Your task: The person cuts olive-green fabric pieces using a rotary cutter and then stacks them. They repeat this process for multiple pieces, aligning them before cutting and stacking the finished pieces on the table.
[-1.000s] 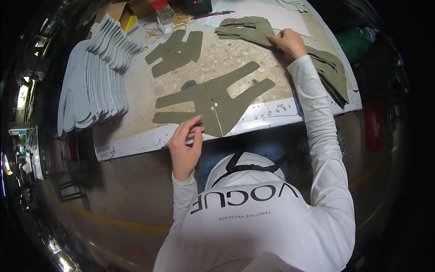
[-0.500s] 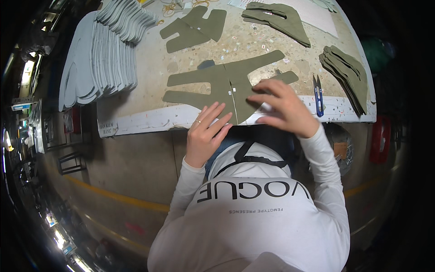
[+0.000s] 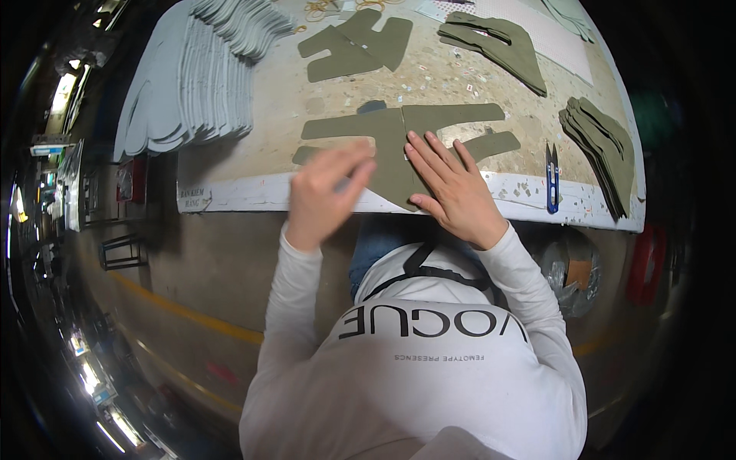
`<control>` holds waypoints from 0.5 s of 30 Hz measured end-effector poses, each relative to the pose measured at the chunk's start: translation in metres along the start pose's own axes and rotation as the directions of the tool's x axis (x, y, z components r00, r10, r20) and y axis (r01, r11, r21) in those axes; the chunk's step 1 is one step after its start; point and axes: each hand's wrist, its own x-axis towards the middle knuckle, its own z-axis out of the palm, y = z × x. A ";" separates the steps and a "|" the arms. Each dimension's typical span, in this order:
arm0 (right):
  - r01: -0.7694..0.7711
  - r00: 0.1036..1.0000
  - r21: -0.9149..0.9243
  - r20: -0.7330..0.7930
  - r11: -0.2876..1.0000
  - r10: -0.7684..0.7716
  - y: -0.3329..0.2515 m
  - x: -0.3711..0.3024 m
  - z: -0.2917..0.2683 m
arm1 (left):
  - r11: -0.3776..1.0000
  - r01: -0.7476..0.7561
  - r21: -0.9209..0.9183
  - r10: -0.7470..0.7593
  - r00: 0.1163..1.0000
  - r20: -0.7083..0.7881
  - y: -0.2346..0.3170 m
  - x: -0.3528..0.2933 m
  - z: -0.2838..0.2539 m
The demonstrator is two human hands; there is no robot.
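Observation:
Two olive-green cut pieces [image 3: 399, 142] lie joined side by side near the front edge of the worktable [image 3: 253, 195]. My right hand [image 3: 452, 188] lies flat on the right half, fingers spread, pressing it down. My left hand [image 3: 322, 195] hovers over the left half, blurred, fingers bent, and I cannot see anything in it.
A fanned stack of grey pieces [image 3: 192, 77] fills the table's left side. More olive pieces lie at the back [image 3: 356, 46], back right [image 3: 498, 42] and in a pile on the right [image 3: 606, 149]. Blue thread snips [image 3: 552, 176] rest by the front edge.
My right hand came back from the far pile to the near piece and now lies flat on it. My left hand moved up onto the left half.

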 end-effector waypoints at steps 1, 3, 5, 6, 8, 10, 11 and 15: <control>0.001 1.000 0.017 -0.013 1.000 -0.001 0.000 0.000 -0.002 | 1.000 0.008 -0.030 -0.009 0.999 -0.037 -0.009 0.013 -0.007; 0.020 0.999 0.078 -0.038 0.997 -0.017 0.003 0.003 -0.010 | 0.996 -0.070 0.051 0.075 0.994 -0.086 -0.031 0.043 -0.011; 0.002 1.000 0.164 0.009 0.986 -0.003 0.010 0.010 -0.021 | 0.994 -0.090 0.069 0.093 0.995 -0.035 -0.054 0.075 -0.009; 0.037 0.995 0.182 -0.095 0.983 -0.020 0.015 0.016 -0.027 | 0.992 -0.104 0.075 0.104 0.994 -0.009 -0.065 0.088 -0.005; 0.069 0.971 0.193 -0.240 0.979 -0.021 0.032 0.035 -0.037 | 0.976 -0.149 0.158 0.143 0.988 0.050 -0.081 0.110 0.007; 0.024 0.955 0.106 -0.297 0.994 0.009 0.049 0.070 -0.033 | 0.962 -0.148 0.229 0.129 0.987 0.094 -0.092 0.123 0.021; 0.079 0.921 0.065 -0.386 0.995 -0.048 0.058 0.091 -0.029 | 0.958 -0.121 0.261 0.097 0.990 0.104 -0.096 0.127 0.030; -0.035 0.908 -0.022 -0.417 0.999 0.022 0.070 0.155 0.008 | 0.950 -0.099 0.296 0.106 0.994 -0.008 -0.111 0.130 0.046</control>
